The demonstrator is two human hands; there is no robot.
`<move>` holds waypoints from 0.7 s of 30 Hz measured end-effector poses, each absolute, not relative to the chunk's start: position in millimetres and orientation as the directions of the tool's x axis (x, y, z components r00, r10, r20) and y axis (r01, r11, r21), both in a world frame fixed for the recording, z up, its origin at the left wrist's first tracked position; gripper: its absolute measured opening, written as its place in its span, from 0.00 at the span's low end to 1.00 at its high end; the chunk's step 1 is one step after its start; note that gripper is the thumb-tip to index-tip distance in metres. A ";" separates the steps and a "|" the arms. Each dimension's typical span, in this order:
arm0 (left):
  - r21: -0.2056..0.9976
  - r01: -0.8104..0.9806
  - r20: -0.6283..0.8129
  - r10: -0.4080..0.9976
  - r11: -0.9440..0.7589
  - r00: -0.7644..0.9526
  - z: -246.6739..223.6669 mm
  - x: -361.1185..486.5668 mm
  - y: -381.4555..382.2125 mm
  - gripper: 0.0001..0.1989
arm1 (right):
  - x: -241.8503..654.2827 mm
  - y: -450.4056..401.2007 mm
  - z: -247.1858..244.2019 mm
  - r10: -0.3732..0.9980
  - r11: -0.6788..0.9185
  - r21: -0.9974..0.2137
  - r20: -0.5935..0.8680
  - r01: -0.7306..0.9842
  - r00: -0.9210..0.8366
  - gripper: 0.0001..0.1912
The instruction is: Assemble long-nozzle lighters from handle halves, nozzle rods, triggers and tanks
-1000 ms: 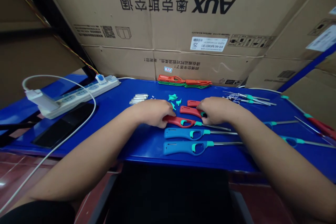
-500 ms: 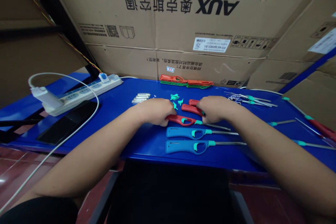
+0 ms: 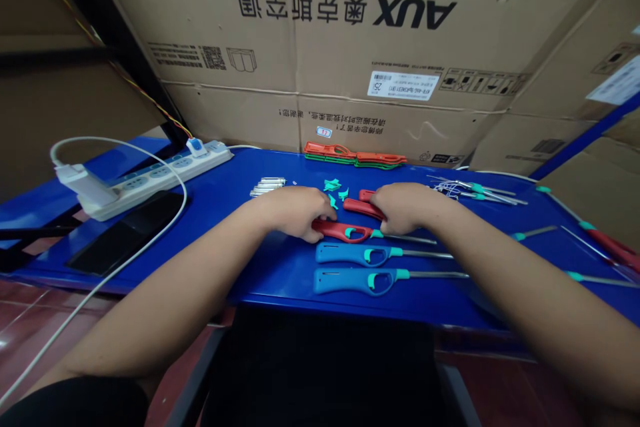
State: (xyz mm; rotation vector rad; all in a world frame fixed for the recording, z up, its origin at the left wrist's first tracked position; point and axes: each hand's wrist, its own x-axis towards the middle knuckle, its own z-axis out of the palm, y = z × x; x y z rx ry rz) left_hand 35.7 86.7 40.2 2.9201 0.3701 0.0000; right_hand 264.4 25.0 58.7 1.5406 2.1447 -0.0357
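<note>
My left hand (image 3: 303, 212) has its fingers round the rear end of a red lighter (image 3: 340, 231) that lies on the blue table. My right hand (image 3: 400, 207) is closed at the front part of another red lighter (image 3: 361, 206), just behind the first one. Part of a further red lighter (image 3: 367, 195) shows beyond it, partly covered by my right hand. Nearer the front edge lie two blue lighters, one (image 3: 350, 253) behind the other (image 3: 345, 280). Small green pieces (image 3: 332, 185) and several silvery cylinders (image 3: 267, 185) are behind my left hand.
A white power strip (image 3: 160, 177) and a black phone (image 3: 127, 233) are at the left, with a white cable looping over them. Orange and green casings (image 3: 355, 155) stand against the cardboard (image 3: 335, 40). Metal rods (image 3: 493, 193) and wires lie at the right.
My left hand has shifted very slightly left along the red lighter. My right hand and the red lighter at it have also moved a touch to the left.
</note>
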 end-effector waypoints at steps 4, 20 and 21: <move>0.213 0.179 -0.087 0.164 -0.960 0.983 39.0 34.9 94.9 0.17 | 267.0 24.7 58.4 0.895 0.335 0.229 -0.380 0.914 -0.233 0.20; 0.501 0.380 0.204 0.533 -0.777 0.821 27.4 55.8 86.9 0.13 | 256.3 2.7 55.9 0.891 0.438 0.174 0.041 0.882 -0.451 0.13; 0.485 0.386 0.207 0.532 -0.785 0.821 26.6 56.3 86.9 0.13 | 254.5 3.7 54.3 0.883 0.450 0.181 0.052 0.874 -0.466 0.13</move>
